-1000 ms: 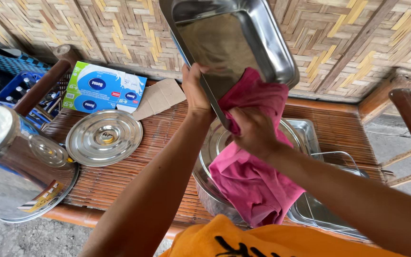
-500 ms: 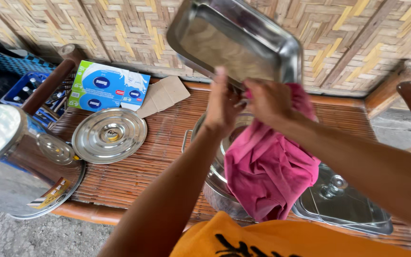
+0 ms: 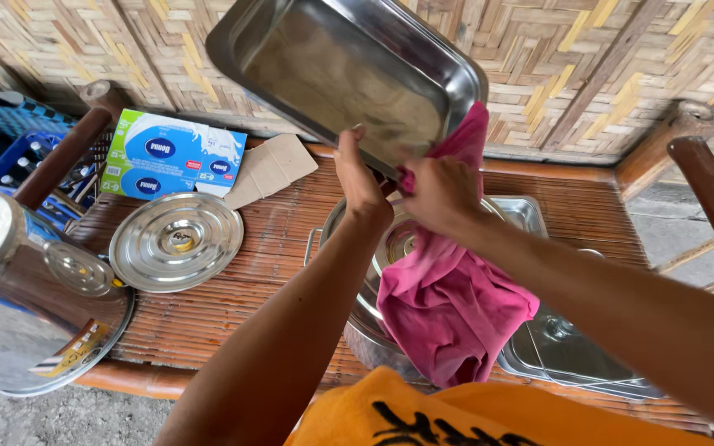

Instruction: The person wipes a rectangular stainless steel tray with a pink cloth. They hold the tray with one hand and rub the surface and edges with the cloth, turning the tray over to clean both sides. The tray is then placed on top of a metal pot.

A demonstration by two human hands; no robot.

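I hold a rectangular steel tray (image 3: 349,74) up in front of the woven bamboo wall, tilted with its inside towards me. My left hand (image 3: 359,177) grips its lower edge. My right hand (image 3: 440,194) is closed on a pink cloth (image 3: 452,301) and presses it against the tray's lower right corner. The cloth hangs down over a round steel pot (image 3: 373,272) on the bamboo table (image 3: 233,314).
A round steel lid (image 3: 177,241) lies left of the pot. A big shiny steel pot (image 3: 18,289) stands at the left edge. A blue-green carton (image 3: 171,157) and cardboard (image 3: 270,169) lie at the back. A glass-lidded steel tray (image 3: 572,347) sits right. Wooden posts flank the table.
The tray has swung so its long side points up-left, and it sits lower left. My right hand with the cloth moved from the tray's face to its lower right corner.
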